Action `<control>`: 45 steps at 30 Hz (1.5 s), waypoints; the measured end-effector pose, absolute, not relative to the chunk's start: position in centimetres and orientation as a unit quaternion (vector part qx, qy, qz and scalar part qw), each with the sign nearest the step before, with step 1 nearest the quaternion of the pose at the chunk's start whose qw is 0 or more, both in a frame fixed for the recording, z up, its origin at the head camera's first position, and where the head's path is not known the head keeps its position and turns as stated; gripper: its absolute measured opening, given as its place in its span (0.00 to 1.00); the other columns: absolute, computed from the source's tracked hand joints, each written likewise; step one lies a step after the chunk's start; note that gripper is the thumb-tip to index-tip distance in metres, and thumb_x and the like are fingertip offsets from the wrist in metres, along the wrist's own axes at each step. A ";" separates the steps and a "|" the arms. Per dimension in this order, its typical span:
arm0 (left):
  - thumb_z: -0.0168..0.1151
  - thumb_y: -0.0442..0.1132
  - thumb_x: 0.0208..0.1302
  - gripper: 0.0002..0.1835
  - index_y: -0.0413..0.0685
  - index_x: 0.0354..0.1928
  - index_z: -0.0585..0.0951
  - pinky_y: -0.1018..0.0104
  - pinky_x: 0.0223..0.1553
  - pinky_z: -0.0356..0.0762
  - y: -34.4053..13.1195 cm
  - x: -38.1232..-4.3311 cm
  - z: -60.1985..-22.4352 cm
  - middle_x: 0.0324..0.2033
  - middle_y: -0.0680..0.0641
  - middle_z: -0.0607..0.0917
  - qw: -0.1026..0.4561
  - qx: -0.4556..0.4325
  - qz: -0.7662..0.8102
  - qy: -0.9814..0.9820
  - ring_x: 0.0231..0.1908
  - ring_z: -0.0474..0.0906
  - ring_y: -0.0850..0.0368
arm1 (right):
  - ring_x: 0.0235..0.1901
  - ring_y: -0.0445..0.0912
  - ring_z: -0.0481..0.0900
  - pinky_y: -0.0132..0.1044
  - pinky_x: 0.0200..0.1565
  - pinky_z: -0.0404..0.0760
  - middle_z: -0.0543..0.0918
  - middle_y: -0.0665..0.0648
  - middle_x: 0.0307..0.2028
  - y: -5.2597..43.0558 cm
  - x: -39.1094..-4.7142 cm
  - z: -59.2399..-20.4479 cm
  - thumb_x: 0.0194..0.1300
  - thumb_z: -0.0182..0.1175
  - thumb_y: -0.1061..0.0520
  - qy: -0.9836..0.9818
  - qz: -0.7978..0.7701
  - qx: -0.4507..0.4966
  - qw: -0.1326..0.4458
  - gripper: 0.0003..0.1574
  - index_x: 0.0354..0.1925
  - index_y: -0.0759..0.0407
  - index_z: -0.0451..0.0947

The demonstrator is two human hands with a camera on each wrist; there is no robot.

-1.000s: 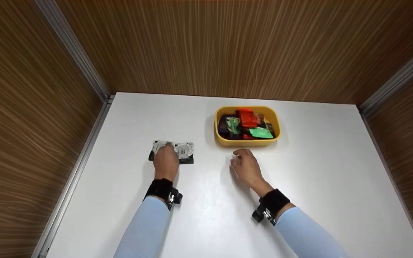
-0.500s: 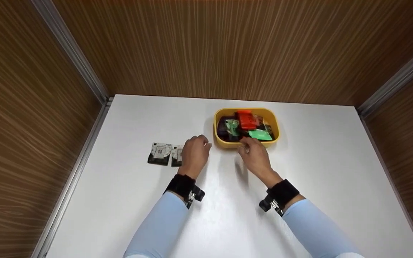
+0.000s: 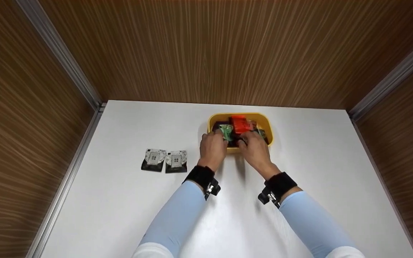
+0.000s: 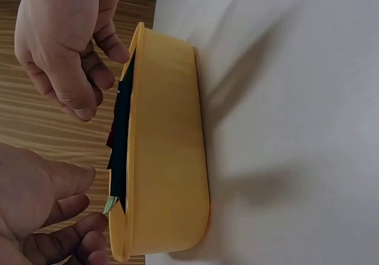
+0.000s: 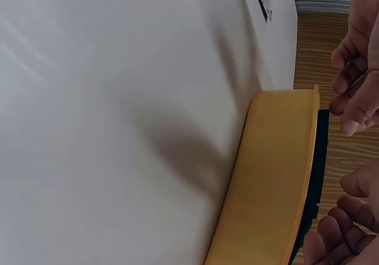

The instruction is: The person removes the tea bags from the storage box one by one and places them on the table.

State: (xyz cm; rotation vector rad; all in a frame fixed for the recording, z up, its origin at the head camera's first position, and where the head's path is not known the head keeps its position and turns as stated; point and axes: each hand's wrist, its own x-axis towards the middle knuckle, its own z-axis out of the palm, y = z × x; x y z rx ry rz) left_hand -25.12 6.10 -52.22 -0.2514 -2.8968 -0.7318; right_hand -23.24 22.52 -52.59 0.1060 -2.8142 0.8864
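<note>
"Both hands are at the yellow tub (image 4: 169, 146) now. What moved?"

"Mostly the left hand (image 3: 213, 145). A second ago it was down on the left sachet (image 3: 153, 160) of the loose pair; it has since swung across to the tub's near left edge. The right hand (image 3: 256, 148) has come forward from just in front of the tub to its near rim."

"Meaning what?"

"My judgement: attention has passed from the loose pair to the tub's contents."

"Is either grip holding anything?"

"Nothing that I can see. Fingers loosely bent, thumbs standing apart from them. A left fingertip is very near the green-patterned packet (image 3: 226, 132); whether it touches, I can't tell."

"And the pair?"

"The left sachet and the right sachet (image 3: 176, 161) lie flat on the white surface (image 3: 314, 150), to the left of the tub, with a thin gap between. Each has a pale patterned top, a black bottom and a framed label. Inside the tub, a glossy red packet (image 3: 241, 124) sits on top of the jumble."
</note>
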 end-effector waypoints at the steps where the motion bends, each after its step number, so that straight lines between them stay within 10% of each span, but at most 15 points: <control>1: 0.69 0.43 0.70 0.14 0.42 0.51 0.84 0.49 0.46 0.81 6.3 -25.4 -52.3 0.41 0.40 0.90 0.072 -0.077 -0.229 -0.968 0.43 0.84 0.38 | 0.53 0.63 0.82 0.58 0.56 0.80 0.84 0.68 0.52 22.4 -23.3 -52.7 0.74 0.63 0.57 -0.950 0.296 0.037 0.094 0.17 0.54 0.67 0.83; 8: 0.58 0.38 0.74 0.16 0.42 0.59 0.83 0.47 0.45 0.83 7.2 -26.6 -52.9 0.42 0.38 0.92 0.043 -0.060 -0.184 -0.980 0.44 0.84 0.39 | 0.58 0.65 0.80 0.58 0.59 0.79 0.83 0.69 0.54 21.4 -23.7 -53.6 0.74 0.62 0.56 -0.957 0.272 0.049 0.089 0.19 0.56 0.68 0.81; 24: 0.64 0.35 0.69 0.08 0.46 0.37 0.91 0.53 0.46 0.82 7.3 -27.4 -53.7 0.33 0.43 0.92 0.076 -0.114 -0.228 -0.964 0.42 0.86 0.41 | 0.58 0.65 0.80 0.57 0.61 0.78 0.84 0.69 0.53 21.5 -24.3 -54.3 0.74 0.62 0.58 -0.956 0.269 0.057 0.104 0.17 0.55 0.69 0.82; 34: 0.62 0.34 0.75 0.16 0.49 0.61 0.87 0.57 0.49 0.86 6.6 -27.9 -52.8 0.50 0.43 0.91 0.069 -0.126 -0.321 -0.936 0.49 0.89 0.47 | 0.60 0.66 0.79 0.59 0.63 0.77 0.83 0.70 0.55 22.2 -24.6 -54.2 0.74 0.62 0.58 -0.951 0.293 0.046 0.092 0.18 0.55 0.69 0.82; 45: 0.64 0.29 0.73 0.15 0.44 0.58 0.87 0.58 0.54 0.85 5.0 -27.3 -52.7 0.54 0.42 0.90 0.182 -0.146 -0.391 -0.890 0.54 0.88 0.47 | 0.55 0.61 0.81 0.55 0.57 0.79 0.84 0.67 0.52 22.5 -24.5 -53.3 0.74 0.62 0.57 -0.932 0.346 0.025 0.106 0.17 0.54 0.67 0.83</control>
